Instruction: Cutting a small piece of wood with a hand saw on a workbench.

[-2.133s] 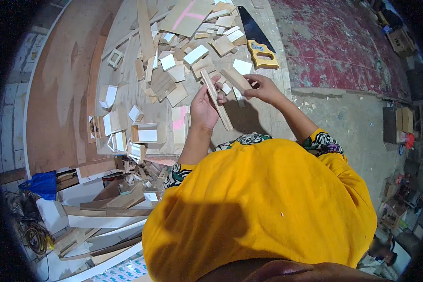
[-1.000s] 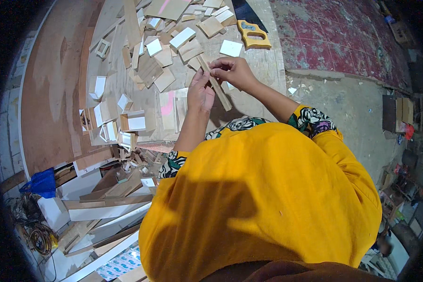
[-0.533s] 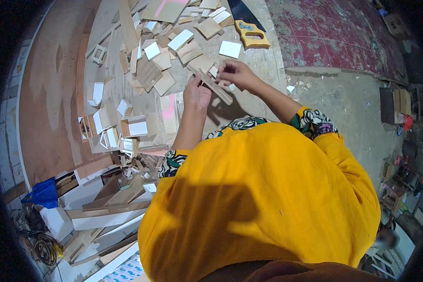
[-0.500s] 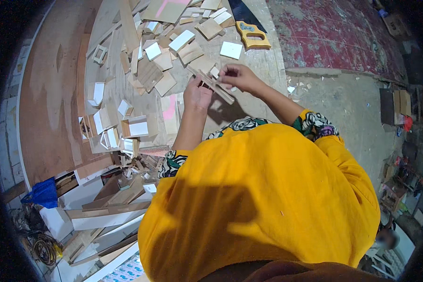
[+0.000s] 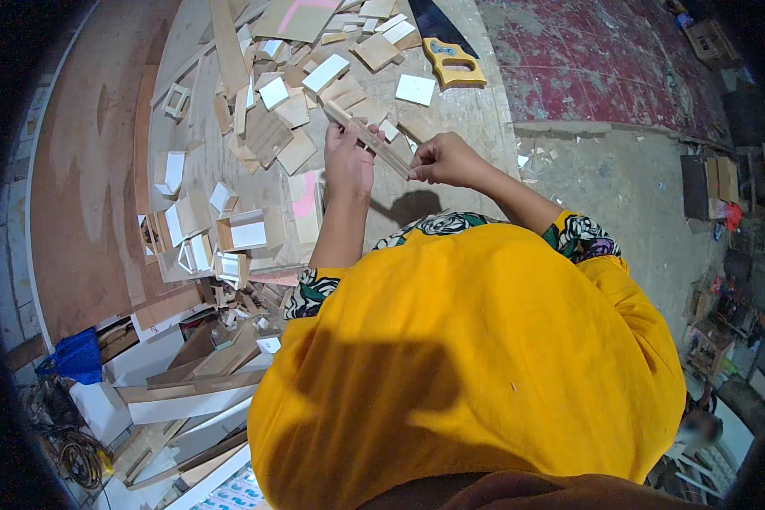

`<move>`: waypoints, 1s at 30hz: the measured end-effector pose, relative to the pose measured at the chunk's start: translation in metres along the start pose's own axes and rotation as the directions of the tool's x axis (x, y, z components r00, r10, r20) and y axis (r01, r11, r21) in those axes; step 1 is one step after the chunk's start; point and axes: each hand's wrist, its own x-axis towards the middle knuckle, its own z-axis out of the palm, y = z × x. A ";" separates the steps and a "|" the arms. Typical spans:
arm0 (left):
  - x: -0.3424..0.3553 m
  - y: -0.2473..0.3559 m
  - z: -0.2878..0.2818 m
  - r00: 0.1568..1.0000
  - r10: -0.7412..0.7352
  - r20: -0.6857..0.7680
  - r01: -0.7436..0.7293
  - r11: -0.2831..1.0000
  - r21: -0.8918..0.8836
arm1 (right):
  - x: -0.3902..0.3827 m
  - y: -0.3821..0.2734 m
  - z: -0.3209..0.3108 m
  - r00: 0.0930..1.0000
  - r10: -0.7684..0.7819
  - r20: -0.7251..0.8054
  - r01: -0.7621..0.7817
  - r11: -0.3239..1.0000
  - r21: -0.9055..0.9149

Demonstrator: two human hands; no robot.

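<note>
A narrow wooden strip slants across above the table, its upper end to the left and its lower end to the right. My left hand is closed around its upper part. At the lower right end, my right hand pinches the strip between thumb and fingers. Beyond the strip lie small wood offcuts, among them a white block and a white square piece. A small white piece shows just past the strip.
A handsaw with a yellow handle lies at the table's far right edge. Small white-and-wood box parts sit left of my left forearm. A long brown board runs along the left, and scrap boards are piled below it.
My right hand has moved down and right along the strip and now pinches its lower end. The strip has shifted slightly up and left with my left hand.
</note>
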 end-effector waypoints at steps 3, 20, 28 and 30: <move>-0.008 -0.003 0.010 0.994 0.087 0.062 -0.096 0.984 0.152 | 0.003 0.008 0.005 0.999 -0.040 -0.021 0.038 0.995 -0.088; -0.005 -0.022 -0.023 0.986 -0.051 0.159 0.012 0.971 0.238 | 0.012 0.032 0.013 0.929 -0.130 0.346 -0.185 0.646 0.740; -0.003 -0.017 -0.036 0.990 -0.120 0.068 0.086 0.923 0.376 | 0.038 0.065 -0.040 0.986 0.080 -0.148 -0.081 0.997 -0.001; -0.003 -0.022 -0.035 0.995 -0.083 0.050 0.058 0.924 0.377 | 0.047 0.075 -0.032 0.904 -0.216 -0.368 0.037 0.899 -0.436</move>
